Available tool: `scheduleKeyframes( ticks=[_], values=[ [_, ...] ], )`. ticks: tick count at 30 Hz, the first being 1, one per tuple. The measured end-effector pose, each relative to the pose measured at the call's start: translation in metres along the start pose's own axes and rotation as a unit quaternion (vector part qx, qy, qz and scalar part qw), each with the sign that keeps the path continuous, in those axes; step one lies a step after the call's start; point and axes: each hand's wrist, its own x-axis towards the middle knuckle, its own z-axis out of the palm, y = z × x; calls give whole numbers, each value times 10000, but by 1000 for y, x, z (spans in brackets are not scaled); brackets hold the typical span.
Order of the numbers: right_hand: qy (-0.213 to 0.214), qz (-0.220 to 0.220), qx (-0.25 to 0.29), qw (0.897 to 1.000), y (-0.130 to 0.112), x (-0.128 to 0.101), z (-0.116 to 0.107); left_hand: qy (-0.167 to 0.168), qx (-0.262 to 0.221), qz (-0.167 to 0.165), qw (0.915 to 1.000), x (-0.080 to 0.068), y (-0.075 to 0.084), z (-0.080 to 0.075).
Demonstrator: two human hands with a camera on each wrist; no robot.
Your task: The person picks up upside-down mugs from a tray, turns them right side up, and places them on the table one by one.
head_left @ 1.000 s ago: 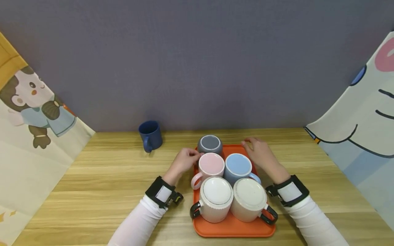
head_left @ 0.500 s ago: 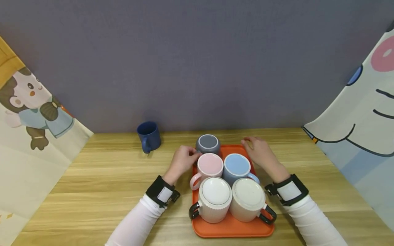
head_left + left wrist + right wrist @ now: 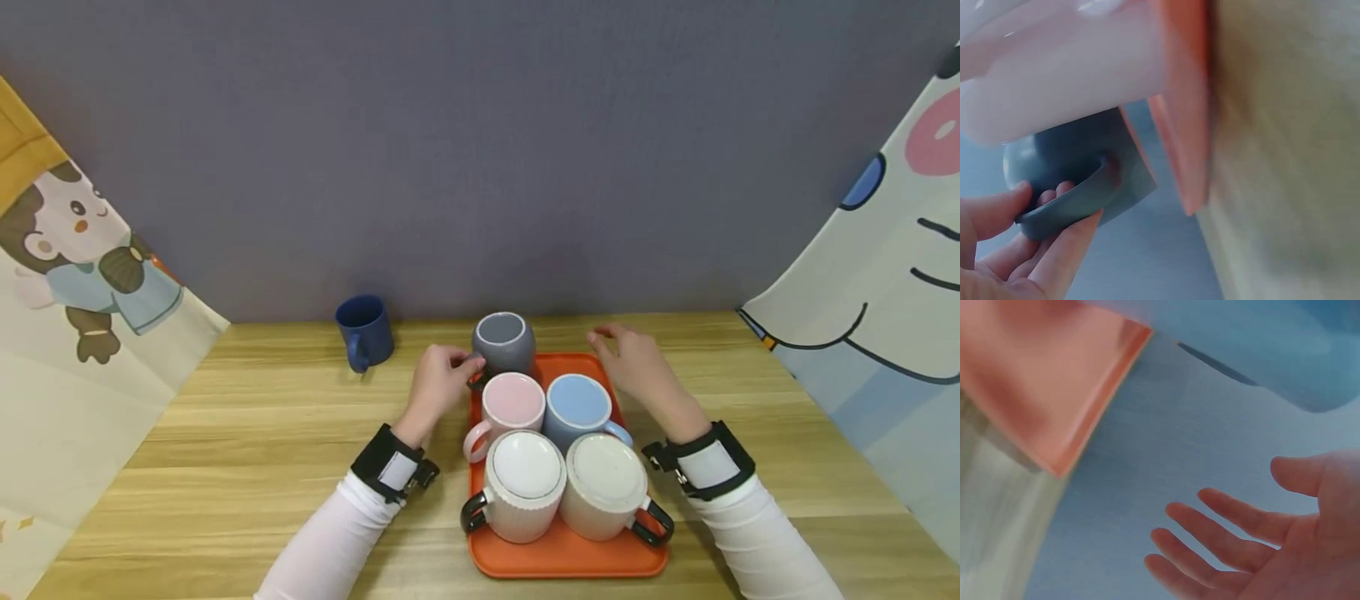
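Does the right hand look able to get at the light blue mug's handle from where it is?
Probably yes: the right hand is open beside the tray, and the light blue mug turns its handle toward it, unblocked.

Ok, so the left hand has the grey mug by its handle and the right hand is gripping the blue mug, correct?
Not quite. The left hand does hold the grey mug by its handle, but the right hand grips nothing: the right wrist view shows its fingers spread open, apart from the blue mug.
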Motion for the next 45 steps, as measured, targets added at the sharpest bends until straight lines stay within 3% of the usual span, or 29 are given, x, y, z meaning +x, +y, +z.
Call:
scheduleKeyframes(
  ticks=[5,10,15,26,38,45],
  values=[
    [135,17,108,9998,-8,-2,-8,486,-514,95,9975,4,11,-9],
    [291,-89,116,9995,-16,-2,-14,885,-1372,179,9864,9,22,-16],
    [424,-168,178,9988,-21,-3,-20,1167,-1729,245,9777,13,30,-21],
    [576,-147,342,9976,-34,-3,-29,1421,-2162,173,9658,17,43,-25],
    [896,-342,551,9939,-48,-3,-36,1642,-3183,223,9334,20,64,-24],
    [998,-457,642,9919,-59,-1,-40,1687,-3478,406,9214,21,76,-22]
  ],
)
